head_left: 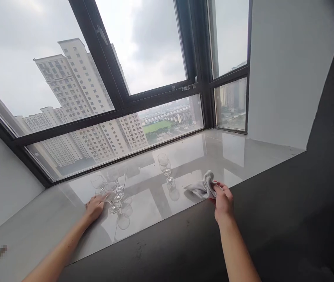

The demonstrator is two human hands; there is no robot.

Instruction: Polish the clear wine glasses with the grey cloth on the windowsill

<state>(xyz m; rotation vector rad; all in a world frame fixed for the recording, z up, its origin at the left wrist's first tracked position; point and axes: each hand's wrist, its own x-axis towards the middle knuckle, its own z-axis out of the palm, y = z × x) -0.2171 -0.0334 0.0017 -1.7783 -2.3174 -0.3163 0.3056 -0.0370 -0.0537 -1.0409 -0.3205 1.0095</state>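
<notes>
My left hand reaches to a cluster of clear stemmed wine glasses on a glossy stone window sill, its fingers closed around the stem of the nearest glass. My right hand grips a crumpled grey cloth that rests on the sill near its front edge. Between the two hands, a little farther back, a single wine glass stands upright on its own.
A large black-framed window runs behind the sill, with tall buildings outside. A white wall closes the sill on the right and another on the left. A dark surface lies below the sill's front edge.
</notes>
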